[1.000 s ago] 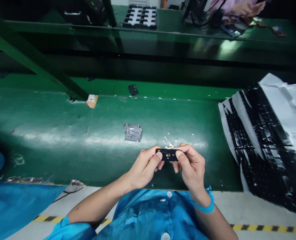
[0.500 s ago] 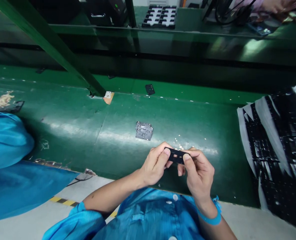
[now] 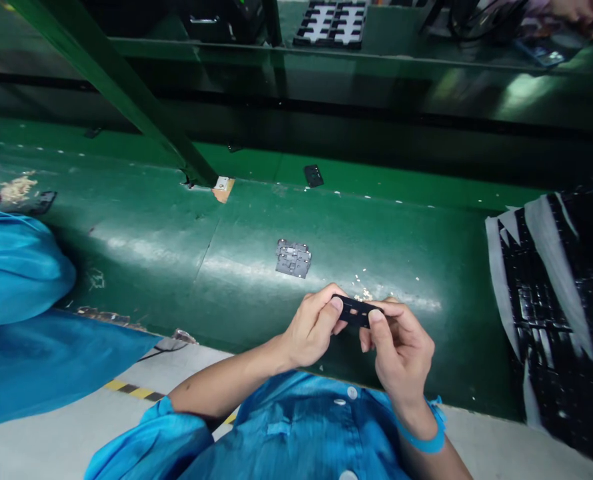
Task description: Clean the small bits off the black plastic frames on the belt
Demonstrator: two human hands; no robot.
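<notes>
A flat black plastic plate with small cut-outs is held between both hands, above the near edge of the green bench. My left hand pinches its left end, thumb on top. At the right end, my right hand grips it with the thumb pressed on the face and fingers behind. Just beyond the hands lie tiny pale pieces, scattered on the bench. Farther off and to the left sits a small group of dark grey plastic parts, overlapping each other.
The green bench carries a slanting green post. A black part lies by the back ledge. On the right stands a black, film-wrapped stack. A co-worker's blue sleeve is at left. A tray sits on the far shelf.
The view has shifted slightly, so the bench things appear a little to the right and higher. Both hands keep their hold on the black plate, with little visible change.
</notes>
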